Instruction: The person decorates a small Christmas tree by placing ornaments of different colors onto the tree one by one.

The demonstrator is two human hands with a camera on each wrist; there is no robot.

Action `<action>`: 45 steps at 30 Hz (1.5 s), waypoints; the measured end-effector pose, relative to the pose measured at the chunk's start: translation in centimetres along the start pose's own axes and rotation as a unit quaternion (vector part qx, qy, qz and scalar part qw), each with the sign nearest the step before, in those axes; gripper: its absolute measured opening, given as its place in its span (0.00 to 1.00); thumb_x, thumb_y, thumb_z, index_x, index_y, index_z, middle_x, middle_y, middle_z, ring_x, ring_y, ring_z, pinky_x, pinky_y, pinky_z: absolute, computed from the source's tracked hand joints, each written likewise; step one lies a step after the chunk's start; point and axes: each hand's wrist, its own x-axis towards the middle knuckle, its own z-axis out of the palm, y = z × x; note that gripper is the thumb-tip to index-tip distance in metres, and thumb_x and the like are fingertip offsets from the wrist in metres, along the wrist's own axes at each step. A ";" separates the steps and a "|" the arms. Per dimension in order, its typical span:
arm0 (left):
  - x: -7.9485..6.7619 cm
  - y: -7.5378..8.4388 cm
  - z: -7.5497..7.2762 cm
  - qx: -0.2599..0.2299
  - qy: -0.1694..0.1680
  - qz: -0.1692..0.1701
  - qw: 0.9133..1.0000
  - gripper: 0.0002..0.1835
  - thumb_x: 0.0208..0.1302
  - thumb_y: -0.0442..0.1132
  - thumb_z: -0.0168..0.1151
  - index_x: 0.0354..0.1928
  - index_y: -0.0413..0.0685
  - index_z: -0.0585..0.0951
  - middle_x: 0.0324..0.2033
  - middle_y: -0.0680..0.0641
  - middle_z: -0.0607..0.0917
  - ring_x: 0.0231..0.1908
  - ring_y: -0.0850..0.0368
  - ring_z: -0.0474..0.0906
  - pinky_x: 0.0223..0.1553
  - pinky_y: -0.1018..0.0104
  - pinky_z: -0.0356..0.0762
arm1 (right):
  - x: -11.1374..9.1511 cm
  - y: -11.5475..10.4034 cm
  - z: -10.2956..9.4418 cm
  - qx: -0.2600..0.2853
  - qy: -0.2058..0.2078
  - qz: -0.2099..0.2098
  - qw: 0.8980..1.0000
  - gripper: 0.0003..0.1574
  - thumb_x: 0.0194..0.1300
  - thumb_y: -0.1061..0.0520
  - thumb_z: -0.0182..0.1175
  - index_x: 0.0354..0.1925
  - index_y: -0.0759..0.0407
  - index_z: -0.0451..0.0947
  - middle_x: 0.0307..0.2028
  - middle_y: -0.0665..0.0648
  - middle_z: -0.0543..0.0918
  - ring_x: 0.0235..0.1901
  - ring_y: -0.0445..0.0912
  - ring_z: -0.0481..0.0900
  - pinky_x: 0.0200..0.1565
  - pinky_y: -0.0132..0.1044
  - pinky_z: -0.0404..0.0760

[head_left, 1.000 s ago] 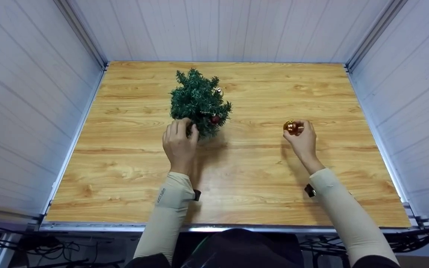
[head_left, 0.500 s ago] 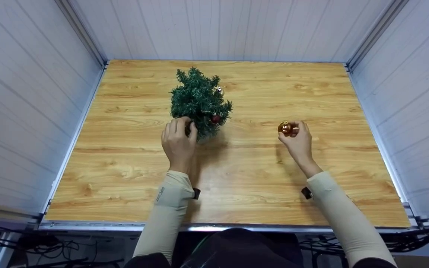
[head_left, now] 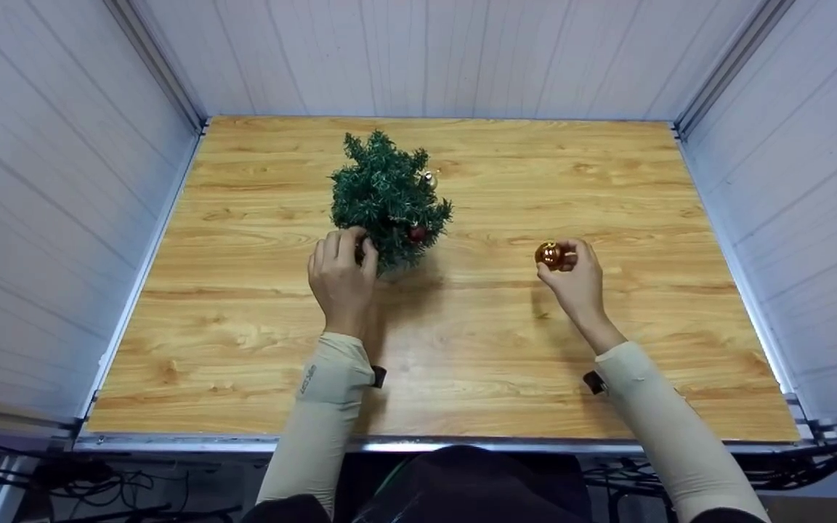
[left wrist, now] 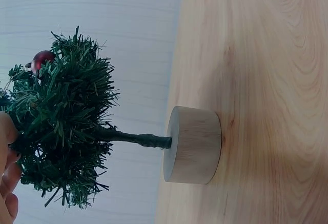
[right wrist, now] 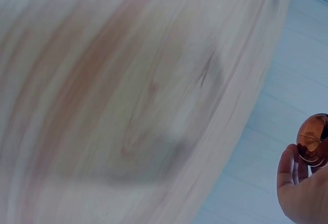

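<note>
A small green Christmas tree [head_left: 382,189] stands left of centre on the table, its round wooden base [left wrist: 195,144] plain in the left wrist view. My left hand [head_left: 342,280] is at its near left side, thumb and fingers curled around a dark thing [head_left: 360,250] by the branches, mostly hidden. A red ball [head_left: 417,233] and a silvery ornament [head_left: 429,179] hang on the tree's right side. Off to the right, my right hand [head_left: 577,280] pinches a shiny gold ball [head_left: 548,254] above the table. That ball shows coppery at the right wrist view's edge.
The wood-grain table [head_left: 491,349] has pale panel walls [head_left: 426,58] at its back and both sides. A metal rail [head_left: 418,446] runs along its front edge. Black cables [head_left: 99,476] hang below the front corners.
My right hand has carried the gold ball left, towards the tree. My left hand has shifted slightly left at the branches. The tree stands in nearly the same place.
</note>
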 end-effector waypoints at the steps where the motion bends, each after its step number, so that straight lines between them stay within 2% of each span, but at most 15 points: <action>1: 0.0 0.0 0.0 0.000 0.001 0.000 1.000 0.05 0.65 0.40 0.61 0.39 0.49 0.83 0.35 0.48 0.84 0.33 0.49 0.78 0.39 0.54 0.76 | -0.1 -0.1 0.0 0.001 -0.002 -0.001 1.000 0.29 0.57 0.59 0.69 0.55 0.64 0.72 0.48 0.60 0.76 0.39 0.48 0.76 0.44 0.33 0.76; 7: 0.1 -0.3 -0.1 0.003 0.004 -0.007 1.000 0.05 0.66 0.40 0.61 0.39 0.49 0.84 0.36 0.48 0.85 0.34 0.49 0.79 0.41 0.55 0.77 | -0.7 -0.6 0.5 0.010 -0.008 -0.011 1.000 0.29 0.57 0.60 0.69 0.55 0.64 0.72 0.48 0.61 0.76 0.40 0.49 0.77 0.44 0.35 0.78; 15: 0.1 -0.7 -0.2 0.006 -0.002 -0.022 1.000 0.05 0.67 0.40 0.60 0.40 0.49 0.83 0.37 0.48 0.85 0.37 0.49 0.79 0.42 0.55 0.77 | -1.4 -1.3 1.0 0.033 -0.008 -0.014 0.999 0.29 0.55 0.62 0.70 0.54 0.66 0.72 0.47 0.62 0.77 0.38 0.48 0.77 0.42 0.27 0.77; 20: 0.3 -1.0 -0.1 0.005 0.002 -0.023 1.000 0.05 0.67 0.39 0.60 0.40 0.49 0.83 0.37 0.47 0.84 0.37 0.49 0.79 0.42 0.55 0.77 | -1.5 -1.5 1.1 0.045 -0.008 -0.018 0.999 0.29 0.56 0.62 0.70 0.54 0.66 0.72 0.47 0.61 0.77 0.38 0.47 0.77 0.41 0.26 0.76; 30: 0.8 -1.4 0.2 0.008 -0.006 -0.035 0.999 0.05 0.67 0.39 0.60 0.41 0.48 0.83 0.37 0.47 0.84 0.37 0.48 0.79 0.41 0.54 0.76 | -1.6 -1.8 1.5 0.050 -0.002 -0.028 0.998 0.28 0.56 0.62 0.70 0.54 0.66 0.72 0.47 0.61 0.77 0.39 0.47 0.77 0.44 0.33 0.78; 38: 1.3 -1.9 0.4 0.009 -0.016 -0.044 0.999 0.06 0.67 0.39 0.60 0.41 0.48 0.83 0.38 0.47 0.84 0.38 0.48 0.79 0.43 0.54 0.76 | -2.1 -2.2 2.1 0.070 0.001 -0.034 0.997 0.28 0.55 0.63 0.70 0.54 0.66 0.73 0.47 0.63 0.77 0.39 0.50 0.78 0.47 0.51 0.80; 45: 1.6 -2.4 0.4 0.002 -0.031 -0.060 0.998 0.06 0.67 0.39 0.61 0.42 0.48 0.83 0.39 0.46 0.85 0.41 0.48 0.79 0.45 0.53 0.76 | -2.3 -2.4 2.6 0.071 -0.006 -0.021 0.997 0.29 0.55 0.63 0.70 0.55 0.65 0.73 0.48 0.61 0.77 0.39 0.49 0.78 0.47 0.43 0.80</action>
